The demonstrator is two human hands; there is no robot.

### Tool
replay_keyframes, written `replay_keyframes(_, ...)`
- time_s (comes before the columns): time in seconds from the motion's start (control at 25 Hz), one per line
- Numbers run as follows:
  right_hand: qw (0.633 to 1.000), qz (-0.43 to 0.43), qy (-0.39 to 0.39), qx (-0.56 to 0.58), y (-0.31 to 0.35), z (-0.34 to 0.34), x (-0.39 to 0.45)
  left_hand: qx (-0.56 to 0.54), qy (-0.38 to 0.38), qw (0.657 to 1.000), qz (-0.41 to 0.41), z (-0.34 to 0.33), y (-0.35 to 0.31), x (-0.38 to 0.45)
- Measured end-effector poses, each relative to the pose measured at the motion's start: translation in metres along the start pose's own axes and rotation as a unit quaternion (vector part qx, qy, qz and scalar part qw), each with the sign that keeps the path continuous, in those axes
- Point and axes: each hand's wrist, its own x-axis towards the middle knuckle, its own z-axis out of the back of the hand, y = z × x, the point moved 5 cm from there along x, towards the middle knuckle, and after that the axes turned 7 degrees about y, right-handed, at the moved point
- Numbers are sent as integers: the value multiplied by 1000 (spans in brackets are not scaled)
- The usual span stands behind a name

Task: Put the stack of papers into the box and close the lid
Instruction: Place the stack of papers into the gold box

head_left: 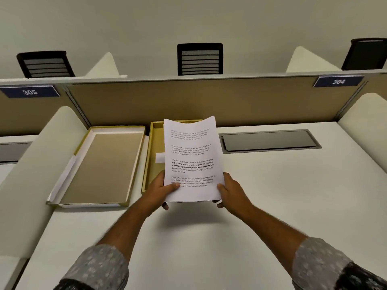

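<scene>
Held in mid-frame above the desk (272, 195): stack of papers (189, 155), white, printed with four blocks of small text, the third partly bold, top edge curling slightly, lower end gripped from both sides. Left hand (160, 190) closed on the lower left corner, thumb pressed across the front sheet, fingers curled beneath. Right hand (231, 190) clamped on the lower right edge, thumb on top, fingertips showing under the bottom margin. Raised over the open box (154, 143), covering most of it and not yet lying inside.

Legible in the bold block: "way of living. Defined by a slower pace. It is centered around strong community bonds, local traditions"; remaining text too small to read with certainty.

Left to right: blue plate reading "305" (30, 92) at upper left on the partition; lid (98, 167) lying upturned at left centre, mustard-yellow rim, white inner walls, tan cardboard bottom; just beside it the box, yellow inside, with a small white slip on its floor; grey recessed panel (270, 141) set into the desk at right of centre; blue plate reading "304" (338, 81) at upper right.

White desk surface, curved cream side dividers, tan fabric partition (188, 101) along the back, three black mesh chair backs (200, 59) beyond it, plain pale wall above. Patterned grey sleeves (100, 266) rolled at both forearms along the bottom edge.
</scene>
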Motion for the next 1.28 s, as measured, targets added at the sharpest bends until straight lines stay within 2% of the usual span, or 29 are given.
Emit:
replay_keyframes(0.2,1000,-18,-14,-10,23,-22,56,6,-17,1000,-25,48,0,46)
replay_keyframes(0.4,998,-40,4,-42,33,-42,118,-12,-7,1000,0,88,21,91)
replay_keyframes(0.56,996,-76,9,-51,25,-54,149,-8,-23,999,36,93,42,115)
replay_keyframes(0.84,991,-115,8,-65,-2,-75,166,90,-58,990,94,92,64,134)
replay_keyframes(0.96,992,-106,20,-68,-2,-72,169,147,-91,981,93,90,63,132)
replay_keyframes(1.08,993,-99,-3,-66,-1,-71,165,184,-86,971,125,90,66,124)
replay_keyframes(1.16,992,-86,-20,-88,3,-68,159,217,-89,964,127,89,65,118)
replay_keyframes(1.28,981,-65,12,-183,10,-61,156,247,-120,957,94,86,52,105)
